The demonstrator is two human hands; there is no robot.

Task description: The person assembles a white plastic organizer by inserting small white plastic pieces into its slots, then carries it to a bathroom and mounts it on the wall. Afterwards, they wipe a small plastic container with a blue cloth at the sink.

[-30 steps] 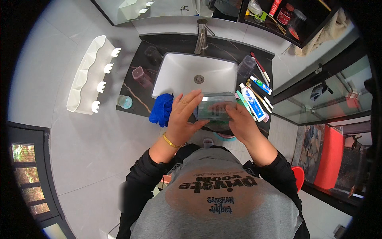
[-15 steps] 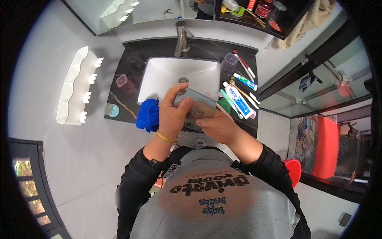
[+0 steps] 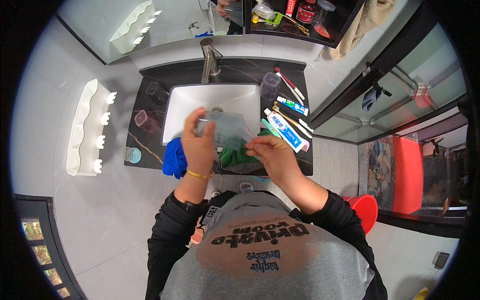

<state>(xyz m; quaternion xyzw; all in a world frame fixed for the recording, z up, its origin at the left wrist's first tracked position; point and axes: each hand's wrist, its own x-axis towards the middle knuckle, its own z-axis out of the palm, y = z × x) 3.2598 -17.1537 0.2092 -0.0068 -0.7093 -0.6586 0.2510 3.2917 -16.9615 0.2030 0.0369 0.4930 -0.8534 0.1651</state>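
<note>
Over the front of the white sink (image 3: pixel 172 107), my left hand (image 3: pixel 198 145) grips a translucent bluish plastic cup (image 3: pixel 225 127), lying sideways, its thumb across one end. The fingers of my right hand (image 3: pixel 275 157) are pinched together by the cup's other end. What they hold, if anything, is blurred. Below the cup, a green cloth (image 3: pixel 237 157) lies at the counter's front edge. A blue cloth (image 3: pixel 174 159) hangs over that edge, left of my left wrist.
Toothpaste tubes (image 3: pixel 285 129), toothbrushes (image 3: pixel 290 84) and a clear cup (image 3: pixel 270 86) lie or stand on the right of the black counter. A pink cup (image 3: pixel 146 121) and a small jar (image 3: pixel 132 155) stand left. The faucet (image 3: pixel 210 60) rises behind the sink. A red bucket (image 3: pixel 364 212) is at right.
My right hand has drawn back from the cup's side to its end, and the cup now lies more level. More of the green cloth shows. The whole view has shifted slightly.
</note>
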